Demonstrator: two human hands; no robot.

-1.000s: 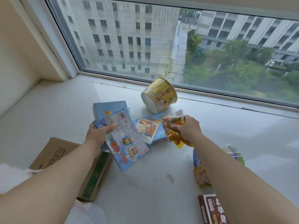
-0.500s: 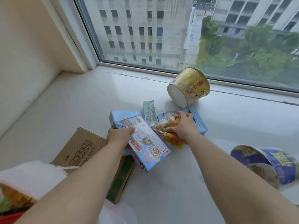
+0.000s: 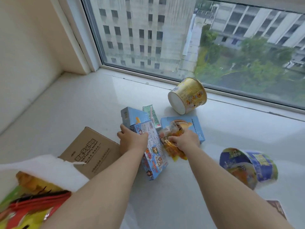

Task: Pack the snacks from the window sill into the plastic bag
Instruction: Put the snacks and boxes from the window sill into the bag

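Lower left of frame, plastic bag (image 3: 41, 169) is lying half-filled; at centre, left hand (image 3: 132, 141) is gripping a blue cartoon box (image 3: 153, 156) on the sill (image 3: 82, 109); right hand (image 3: 186, 140) is grasping an orange snack packet (image 3: 173, 151); yellow cup (image 3: 188, 95) is lying upper right.

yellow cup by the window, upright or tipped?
Tipped. The yellow cup lies on its side on the sill, its white round base facing the camera.

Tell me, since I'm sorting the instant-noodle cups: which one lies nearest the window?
The yellow paper cup, tipped over by the window frame; the blue-and-green cup lies nearer the person.
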